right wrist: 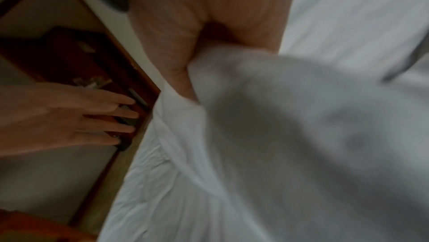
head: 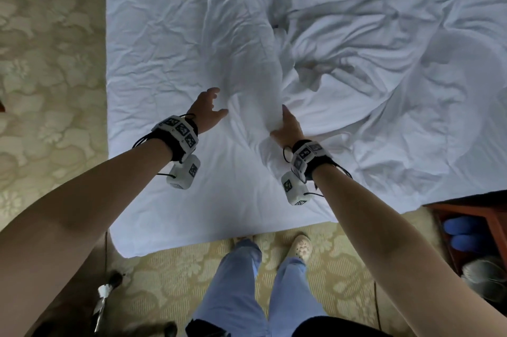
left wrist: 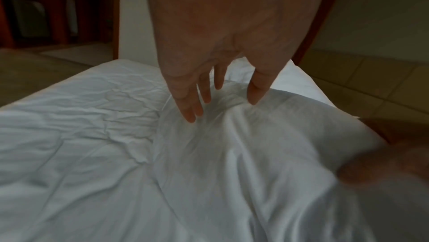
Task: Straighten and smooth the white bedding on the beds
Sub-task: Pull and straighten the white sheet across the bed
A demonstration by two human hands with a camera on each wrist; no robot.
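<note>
The soft, light white bedding (head: 356, 68) lies bunched on the bed, the right hand (head: 288, 128) grabbing 1 fold and the left hand (head: 210, 106) spread wide beside it.

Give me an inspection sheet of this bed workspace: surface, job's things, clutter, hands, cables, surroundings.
Surface: bed, flat near the foot, creased at left.
Job's things: white bedding, bunched and twisted in the middle and right.
Clutter: nothing seen on the bed.
Hands: left hand open, fingers spread over a fold; right hand has a grip on a gathered fold.
Cables: thin black cords on the wrist cameras; another cord on the floor at right.
Surroundings: patterned carpet; wooden shelf with blue slippers.
</note>
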